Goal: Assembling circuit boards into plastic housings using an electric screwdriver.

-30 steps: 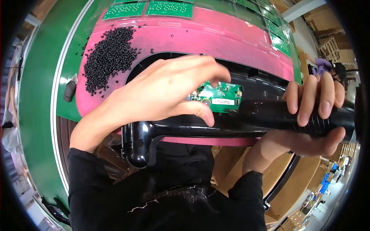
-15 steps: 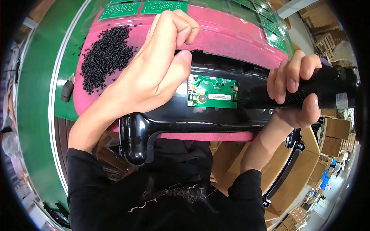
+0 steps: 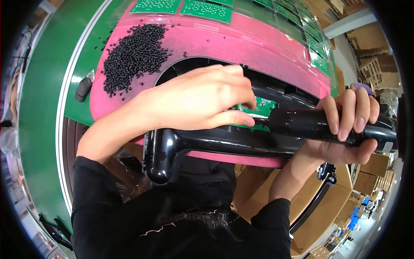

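A large black plastic housing [image 3: 202, 144] lies on a pink mat [image 3: 241, 43] in front of me. A small green circuit board [image 3: 263, 105] sits inside the housing. My left hand [image 3: 202, 99] rests over the board, with thumb and fingertips pinched at its left edge. My right hand [image 3: 345, 125] is wrapped around a black electric screwdriver [image 3: 310, 123], which lies nearly level with its tip at the board.
A heap of small black screws [image 3: 133, 54] lies on the pink mat at the upper left. Green circuit panels [image 3: 207, 11] line the far edge. A green conveyor belt [image 3: 47, 86] runs along the left. Cardboard boxes [image 3: 327, 216] stand at the lower right.
My left hand came back from the screw heap and now covers the board. My right hand brought the screwdriver leftward until its tip reached the board.
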Demonstrator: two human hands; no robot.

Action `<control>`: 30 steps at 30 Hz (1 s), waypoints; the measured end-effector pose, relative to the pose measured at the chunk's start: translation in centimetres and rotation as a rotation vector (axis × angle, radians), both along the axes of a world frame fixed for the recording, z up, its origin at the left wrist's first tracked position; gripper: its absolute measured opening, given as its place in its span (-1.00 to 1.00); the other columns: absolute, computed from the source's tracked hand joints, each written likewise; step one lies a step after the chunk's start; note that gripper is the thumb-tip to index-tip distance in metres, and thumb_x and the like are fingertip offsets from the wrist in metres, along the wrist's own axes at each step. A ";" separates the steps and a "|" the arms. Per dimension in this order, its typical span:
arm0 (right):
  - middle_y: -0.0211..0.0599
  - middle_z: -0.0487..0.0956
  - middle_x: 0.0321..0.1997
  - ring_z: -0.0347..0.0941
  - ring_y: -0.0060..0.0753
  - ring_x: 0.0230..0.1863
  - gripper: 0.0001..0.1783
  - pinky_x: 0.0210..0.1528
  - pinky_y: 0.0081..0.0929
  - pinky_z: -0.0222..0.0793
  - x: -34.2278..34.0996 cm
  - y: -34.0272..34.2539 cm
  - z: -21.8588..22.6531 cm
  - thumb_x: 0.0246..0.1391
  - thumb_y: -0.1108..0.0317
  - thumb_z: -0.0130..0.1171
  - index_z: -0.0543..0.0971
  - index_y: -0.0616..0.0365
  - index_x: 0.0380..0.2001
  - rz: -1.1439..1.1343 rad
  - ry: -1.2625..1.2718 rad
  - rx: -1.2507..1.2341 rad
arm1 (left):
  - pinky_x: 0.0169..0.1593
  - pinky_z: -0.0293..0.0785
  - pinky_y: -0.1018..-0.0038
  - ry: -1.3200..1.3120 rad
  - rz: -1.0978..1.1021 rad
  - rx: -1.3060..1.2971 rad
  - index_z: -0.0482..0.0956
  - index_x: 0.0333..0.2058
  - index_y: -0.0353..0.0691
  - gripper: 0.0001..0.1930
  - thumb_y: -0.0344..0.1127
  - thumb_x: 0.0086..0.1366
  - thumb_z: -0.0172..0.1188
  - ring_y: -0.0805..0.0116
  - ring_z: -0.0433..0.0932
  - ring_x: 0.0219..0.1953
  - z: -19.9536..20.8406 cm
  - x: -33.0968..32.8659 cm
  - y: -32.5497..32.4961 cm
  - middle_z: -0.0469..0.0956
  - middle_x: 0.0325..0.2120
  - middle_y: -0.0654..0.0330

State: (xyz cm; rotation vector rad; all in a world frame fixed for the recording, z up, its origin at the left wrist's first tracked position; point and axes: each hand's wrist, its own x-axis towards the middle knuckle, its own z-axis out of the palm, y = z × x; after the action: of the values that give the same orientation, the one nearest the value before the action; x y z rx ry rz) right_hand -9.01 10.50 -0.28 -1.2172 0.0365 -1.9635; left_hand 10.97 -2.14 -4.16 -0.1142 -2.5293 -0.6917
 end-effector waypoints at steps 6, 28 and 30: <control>-0.48 0.39 -0.37 0.34 -0.61 -0.50 -0.60 -0.28 -0.54 0.27 0.5 0.2 0.1 -0.07 0.29 0.38 0.37 0.04 -0.24 -0.053 -0.027 -0.031 | -0.16 0.43 0.32 -0.060 -0.096 0.028 0.60 -0.35 -0.29 -0.85 -0.31 0.21 0.27 0.20 0.51 -0.28 0.3 0.0 -0.3 0.58 -0.39 0.18; -0.40 0.37 -0.38 0.32 -0.63 -0.69 -0.57 -0.67 -0.62 0.31 -1.7 0.5 0.9 -0.07 0.22 0.30 0.30 0.08 -0.23 -0.282 0.503 0.203 | -0.11 0.45 0.31 0.079 0.174 -0.011 0.58 -0.29 -0.33 -0.78 -0.48 0.04 0.33 0.16 0.49 -0.18 1.4 -0.2 -0.1 0.55 -0.28 0.12; -0.40 0.37 -0.39 0.31 -0.63 -0.70 -0.57 -0.68 -0.62 0.31 -2.0 0.3 0.9 -0.08 0.22 0.31 0.30 0.08 -0.24 -0.258 0.518 0.181 | -0.11 0.44 0.30 0.075 0.176 -0.009 0.58 -0.30 -0.32 -0.79 -0.48 0.05 0.32 0.16 0.48 -0.18 1.4 -0.1 -0.1 0.54 -0.28 0.13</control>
State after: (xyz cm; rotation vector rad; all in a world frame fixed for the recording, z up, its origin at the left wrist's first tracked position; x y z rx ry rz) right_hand -11.01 10.81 0.63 -1.6259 0.6487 -1.7538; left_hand 10.87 -2.26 -2.74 0.0778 -2.4352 -0.5952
